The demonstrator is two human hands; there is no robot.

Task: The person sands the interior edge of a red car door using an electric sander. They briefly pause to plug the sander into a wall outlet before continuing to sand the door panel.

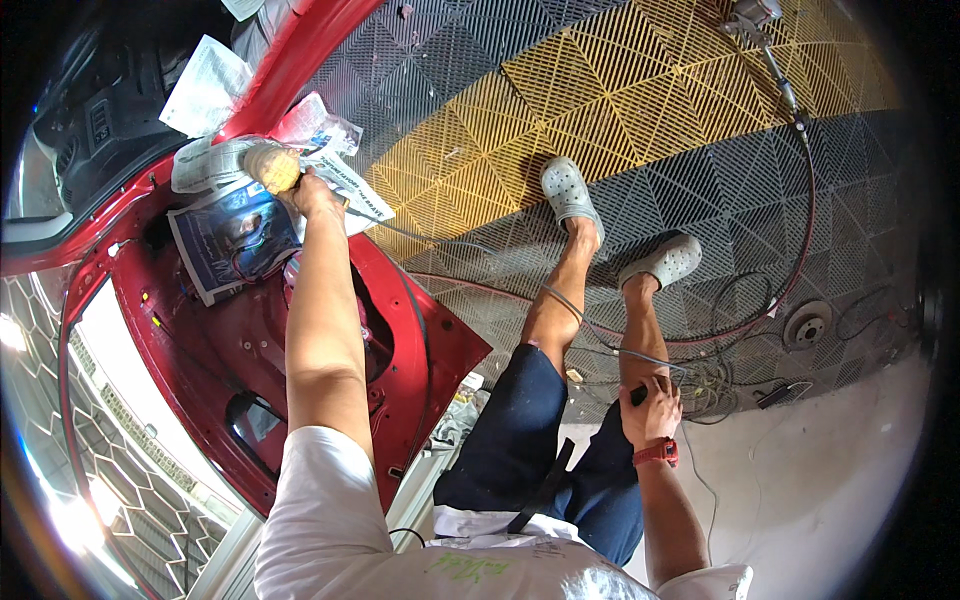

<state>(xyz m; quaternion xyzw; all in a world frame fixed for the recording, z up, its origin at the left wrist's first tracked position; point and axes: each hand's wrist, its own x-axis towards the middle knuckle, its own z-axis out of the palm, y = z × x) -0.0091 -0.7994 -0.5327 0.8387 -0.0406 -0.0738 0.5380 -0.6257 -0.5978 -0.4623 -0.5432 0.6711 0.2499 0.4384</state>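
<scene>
My left arm reaches over a red car door panel, whose bare inner side faces up. My left hand is closed round a corded hand tool with a rounded, pale yellow head; its exact kind is unclear. Beneath and around the tool lie newspaper sheets and a blue printed page, spread along the door's upper part. On my right knee rests my right hand, fingers over the leg and thumb apart. A small dark patch shows between thumb and forefinger, perhaps cloth of my shorts.
A metal tool on a red hose lies at the far right, on yellow and grey floor grating. Tangled cables and a round metal disc are near my right foot. Dark car parts stand at far left.
</scene>
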